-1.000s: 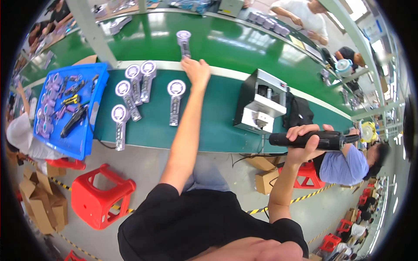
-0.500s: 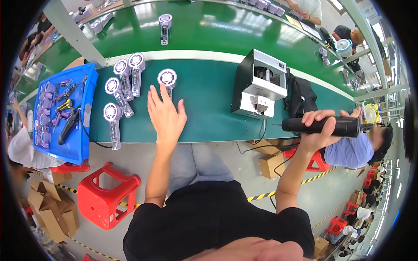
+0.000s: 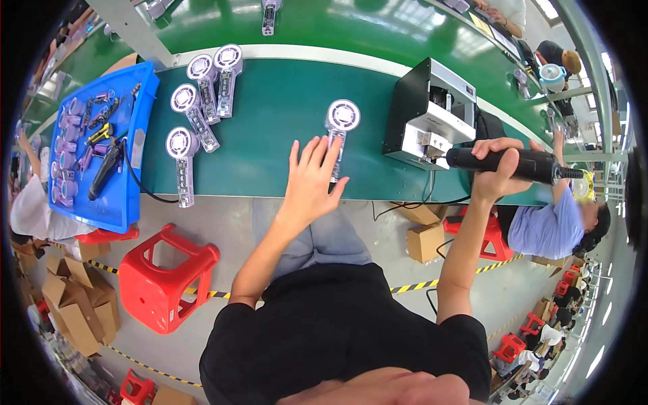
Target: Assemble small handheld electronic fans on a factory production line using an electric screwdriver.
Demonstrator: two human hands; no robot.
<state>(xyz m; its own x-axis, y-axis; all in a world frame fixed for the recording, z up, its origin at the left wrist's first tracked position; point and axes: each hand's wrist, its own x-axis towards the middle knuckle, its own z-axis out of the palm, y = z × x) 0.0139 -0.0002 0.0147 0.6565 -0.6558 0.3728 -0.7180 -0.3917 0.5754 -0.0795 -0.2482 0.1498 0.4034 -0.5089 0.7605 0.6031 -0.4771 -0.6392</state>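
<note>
In my right hand (image 3: pixel 498 164) is a black electric screwdriver (image 3: pixel 466 159), gripped around its body and lying almost level. Its tip end points left, close to the front of a black-and-silver screw feeder (image 3: pixel 432 121). My left hand (image 3: pixel 308 179) has its fingers stretched out and thumb apart, the fingertips at the handle of a pale purple handheld fan housing (image 3: pixel 344 116). Part of that handle is hidden by the fingers. Several similar fan housings (image 3: pixel 182 143), round heads up and handles showing inner parts, lie on the left of the green mat.
A blue tray (image 3: pixel 135 158) of purple parts and a second black screwdriver (image 3: pixel 104 177) stands at the left. A red stool (image 3: pixel 152 290) and cardboard boxes (image 3: pixel 77 304) are on the floor. Beyond the bench runs a green belt (image 3: pixel 310 30); co-workers sit around.
My left hand and the fan housing beside it have moved right across the mat. The screwdriver in my right hand is nearer the screw feeder. The view has shifted slightly.
</note>
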